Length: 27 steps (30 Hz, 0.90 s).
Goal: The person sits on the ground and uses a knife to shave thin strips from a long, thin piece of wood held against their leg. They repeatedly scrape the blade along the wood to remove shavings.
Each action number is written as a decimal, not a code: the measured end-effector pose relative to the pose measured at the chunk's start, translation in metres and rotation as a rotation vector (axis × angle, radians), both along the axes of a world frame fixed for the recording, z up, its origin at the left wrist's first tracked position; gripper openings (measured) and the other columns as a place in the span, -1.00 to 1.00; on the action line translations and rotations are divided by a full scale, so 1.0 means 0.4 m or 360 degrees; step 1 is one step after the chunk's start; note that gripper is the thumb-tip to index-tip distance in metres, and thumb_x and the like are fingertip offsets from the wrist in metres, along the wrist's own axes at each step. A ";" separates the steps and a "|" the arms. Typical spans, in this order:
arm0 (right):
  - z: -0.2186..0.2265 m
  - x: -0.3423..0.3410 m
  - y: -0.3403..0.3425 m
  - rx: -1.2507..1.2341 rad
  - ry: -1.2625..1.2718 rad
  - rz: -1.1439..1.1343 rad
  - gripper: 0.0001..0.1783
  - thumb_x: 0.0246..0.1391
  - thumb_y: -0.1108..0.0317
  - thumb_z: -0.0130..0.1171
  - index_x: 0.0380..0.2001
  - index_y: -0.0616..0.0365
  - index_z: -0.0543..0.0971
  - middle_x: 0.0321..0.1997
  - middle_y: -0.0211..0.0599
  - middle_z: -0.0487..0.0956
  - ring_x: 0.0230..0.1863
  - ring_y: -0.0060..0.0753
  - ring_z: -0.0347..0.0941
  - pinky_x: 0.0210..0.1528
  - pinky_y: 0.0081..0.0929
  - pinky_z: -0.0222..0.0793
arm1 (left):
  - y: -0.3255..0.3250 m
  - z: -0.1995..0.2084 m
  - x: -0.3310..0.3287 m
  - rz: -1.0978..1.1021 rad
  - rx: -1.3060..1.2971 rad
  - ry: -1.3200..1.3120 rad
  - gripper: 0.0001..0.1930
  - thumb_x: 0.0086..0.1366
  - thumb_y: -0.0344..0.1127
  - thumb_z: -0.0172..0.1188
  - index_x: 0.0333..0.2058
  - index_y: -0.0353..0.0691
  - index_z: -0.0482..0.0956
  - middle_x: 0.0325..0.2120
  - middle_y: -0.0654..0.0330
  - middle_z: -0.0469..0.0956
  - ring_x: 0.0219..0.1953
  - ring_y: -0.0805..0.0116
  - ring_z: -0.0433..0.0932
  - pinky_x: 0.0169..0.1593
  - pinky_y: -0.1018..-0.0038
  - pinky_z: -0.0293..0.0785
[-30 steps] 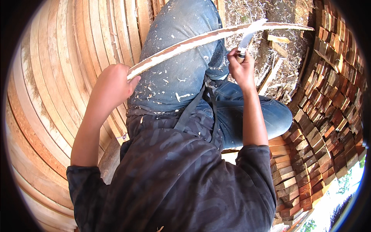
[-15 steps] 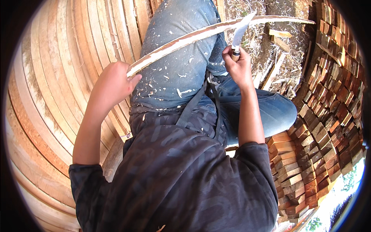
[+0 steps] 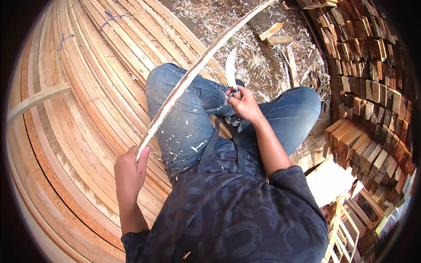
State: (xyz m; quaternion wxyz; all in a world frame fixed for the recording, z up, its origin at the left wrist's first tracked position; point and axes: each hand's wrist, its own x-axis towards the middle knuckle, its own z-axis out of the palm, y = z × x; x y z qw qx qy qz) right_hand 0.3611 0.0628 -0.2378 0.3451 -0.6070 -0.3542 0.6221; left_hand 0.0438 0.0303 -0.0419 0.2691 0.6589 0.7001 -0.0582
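Observation:
My left hand is closed on the near end of a long, thin wooden strip. Pale wood shows along it, with a brown band down its length, and it slants over my leg toward the top of the picture. In my right hand is a knife with a broad, bright, slightly curved blade and a wooden handle. The blade points up and away, to the right of the strip and apart from it. Shavings dot my jeans.
Long planks lie side by side beneath me and on the left, one short piece across them. Cut wood blocks are stacked on the right. Shavings and offcuts litter the ground ahead. Slatted wood stands at lower right.
The strip's far end has swung from the right toward the top of the picture. The knife, earlier overlapping the strip, is now apart from it. The whole view has shifted.

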 end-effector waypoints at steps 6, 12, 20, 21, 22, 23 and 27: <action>-0.012 0.032 0.015 -0.0016 0.0235 -0.0424 -0.71 0.07 0.47 -0.18 -0.16 0.29 0.45 -0.65 -0.47 0.36 -0.68 -0.64 0.21 -0.62 -0.60 0.15 | 0.020 0.090 0.019 -0.0190 0.0151 0.0190 -0.55 0.37 -0.10 -0.03 -0.57 -0.39 0.41 -0.77 -0.17 0.31 -0.68 -0.16 0.34 -0.58 0.17 0.19; -0.043 0.031 0.027 -0.0028 0.0172 -0.0422 -0.67 0.09 0.45 -0.15 -0.10 0.31 0.47 -0.60 -0.39 0.41 -0.63 -0.59 0.30 -0.56 -0.56 0.24 | 0.077 0.078 -0.053 -0.0033 0.0071 -0.0019 -0.52 0.38 -0.11 -0.02 -0.64 -0.37 0.33 -0.82 0.01 0.18 -0.76 0.19 0.22 -0.60 0.28 0.15; -0.084 0.018 0.046 -0.0143 0.0234 -0.0334 -0.67 0.19 0.43 -0.21 -0.03 0.25 0.42 -0.59 -0.42 0.37 -0.68 -0.60 0.28 -0.63 -0.58 0.21 | -0.017 0.281 -0.286 0.0203 -0.0283 -0.0218 -0.50 0.38 -0.09 -0.04 -0.69 -0.28 0.28 -0.83 0.34 0.18 -0.74 0.57 0.13 -0.65 0.51 0.03; -0.082 0.007 0.053 -0.0139 0.0256 -0.0307 -0.67 0.18 0.41 -0.19 -0.03 0.24 0.41 -0.58 -0.42 0.38 -0.67 -0.60 0.30 -0.64 -0.57 0.23 | -0.051 0.294 -0.321 0.0263 -0.0331 -0.0245 -0.50 0.38 -0.09 -0.03 -0.70 -0.27 0.29 -0.83 0.34 0.19 -0.74 0.58 0.15 -0.66 0.52 0.03; -0.071 0.000 0.054 -0.0140 0.0276 -0.0297 -0.66 0.16 0.39 -0.18 -0.02 0.24 0.41 -0.58 -0.41 0.38 -0.66 -0.59 0.31 -0.64 -0.56 0.26 | -0.075 0.307 -0.355 0.0309 -0.0386 -0.0273 -0.50 0.38 -0.09 -0.03 -0.70 -0.27 0.31 -0.84 0.35 0.20 -0.75 0.59 0.17 -0.67 0.52 0.04; -0.064 -0.009 0.053 -0.0142 0.0296 -0.0283 -0.65 0.15 0.38 -0.16 -0.02 0.24 0.40 -0.58 -0.41 0.39 -0.65 -0.59 0.33 -0.65 -0.55 0.28 | -0.102 0.319 -0.392 0.0332 -0.0384 -0.0288 -0.48 0.38 -0.04 -0.03 -0.71 -0.24 0.29 -0.84 0.35 0.20 -0.76 0.59 0.17 -0.68 0.55 0.04; -0.018 -0.008 0.046 -0.0183 0.0247 -0.0211 -0.65 0.22 0.28 -0.07 0.01 0.22 0.38 -0.57 -0.42 0.38 -0.75 -0.61 0.28 -0.79 -0.56 0.19 | -0.169 0.358 -0.510 0.0581 -0.0515 -0.0288 -0.46 0.34 0.05 0.02 -0.69 -0.24 0.36 -0.84 0.38 0.21 -0.78 0.63 0.16 -0.69 0.62 0.04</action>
